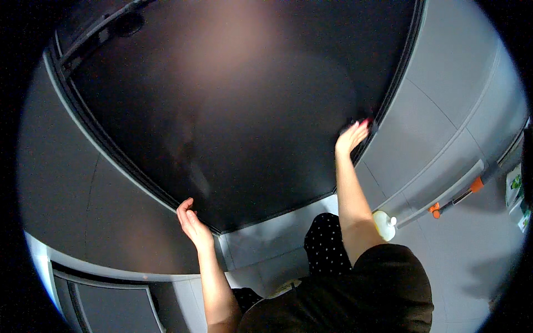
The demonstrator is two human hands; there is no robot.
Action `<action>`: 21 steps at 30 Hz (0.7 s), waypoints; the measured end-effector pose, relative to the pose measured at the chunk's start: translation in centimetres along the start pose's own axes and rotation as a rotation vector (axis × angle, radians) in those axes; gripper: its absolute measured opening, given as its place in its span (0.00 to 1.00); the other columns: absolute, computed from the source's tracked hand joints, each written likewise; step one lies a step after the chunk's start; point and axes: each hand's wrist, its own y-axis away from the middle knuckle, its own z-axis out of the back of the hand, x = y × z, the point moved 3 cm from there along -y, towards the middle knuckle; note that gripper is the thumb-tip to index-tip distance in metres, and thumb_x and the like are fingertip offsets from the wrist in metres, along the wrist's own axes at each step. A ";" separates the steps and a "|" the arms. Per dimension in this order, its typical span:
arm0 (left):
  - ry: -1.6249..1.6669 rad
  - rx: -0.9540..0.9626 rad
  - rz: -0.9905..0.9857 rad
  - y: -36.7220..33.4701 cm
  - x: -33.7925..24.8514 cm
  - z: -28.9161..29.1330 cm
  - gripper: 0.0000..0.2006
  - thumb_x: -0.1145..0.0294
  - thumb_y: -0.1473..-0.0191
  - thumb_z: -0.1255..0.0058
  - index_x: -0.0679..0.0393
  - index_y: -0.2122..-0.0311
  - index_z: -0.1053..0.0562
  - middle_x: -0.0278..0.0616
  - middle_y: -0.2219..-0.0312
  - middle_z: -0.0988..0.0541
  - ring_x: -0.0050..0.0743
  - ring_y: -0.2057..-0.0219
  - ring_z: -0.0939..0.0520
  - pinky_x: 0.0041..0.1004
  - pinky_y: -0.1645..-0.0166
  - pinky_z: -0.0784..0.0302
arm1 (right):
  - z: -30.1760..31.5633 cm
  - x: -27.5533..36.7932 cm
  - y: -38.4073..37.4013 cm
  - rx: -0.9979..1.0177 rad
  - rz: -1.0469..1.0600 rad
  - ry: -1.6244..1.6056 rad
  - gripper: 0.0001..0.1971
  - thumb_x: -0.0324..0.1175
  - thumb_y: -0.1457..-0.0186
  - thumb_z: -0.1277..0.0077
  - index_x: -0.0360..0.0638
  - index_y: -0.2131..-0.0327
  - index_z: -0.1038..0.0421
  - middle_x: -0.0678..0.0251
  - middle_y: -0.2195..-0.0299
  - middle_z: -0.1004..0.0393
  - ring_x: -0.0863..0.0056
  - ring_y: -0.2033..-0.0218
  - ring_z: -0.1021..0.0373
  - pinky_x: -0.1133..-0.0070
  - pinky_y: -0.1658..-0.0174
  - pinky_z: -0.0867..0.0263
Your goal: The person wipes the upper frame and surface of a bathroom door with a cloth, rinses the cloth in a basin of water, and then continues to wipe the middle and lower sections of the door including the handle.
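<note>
Left hand (193,223) fingers curled on near edge of large dark glass panel (233,111) — right hand (352,136) open, flat against right edge; white plastic bottle (384,225) near right.

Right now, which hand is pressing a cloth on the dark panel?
The right hand, up at the dark panel's right edge, over a dark cloth. The left hand grips the lower-left frame, bare.
</note>
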 end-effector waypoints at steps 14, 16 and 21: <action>0.076 0.033 0.071 -0.4 0.6 0.8 0.19 0.58 0.39 0.68 0.63 0.58 0.30 0.42 0.63 0.28 0.32 0.61 0.28 0.28 0.58 0.33 | 0.9 20.9 1.4 -0.090 0.570 0.030 0.33 0.49 0.45 0.58 0.34 0.43 0.48 0.43 0.46 0.43 0.42 0.40 0.56 0.54 0.41 0.61; 0.069 0.031 0.048 -0.6 0.5 0.7 0.19 0.58 0.39 0.68 0.63 0.58 0.31 0.42 0.63 0.28 0.32 0.61 0.28 0.28 0.58 0.33 | 1.2 26.1 1.7 -0.064 0.804 0.051 0.35 0.53 0.48 0.57 0.38 0.43 0.47 0.46 0.45 0.44 0.41 0.40 0.57 0.51 0.43 0.59; 0.066 0.035 0.073 -0.9 0.6 1.2 0.18 0.60 0.39 0.68 0.63 0.58 0.31 0.42 0.62 0.28 0.32 0.61 0.28 0.28 0.57 0.34 | 1.8 36.3 11.1 0.186 1.309 0.105 0.21 0.58 0.56 0.50 0.56 0.64 0.25 0.63 0.56 0.30 0.55 0.35 0.61 0.56 0.54 0.48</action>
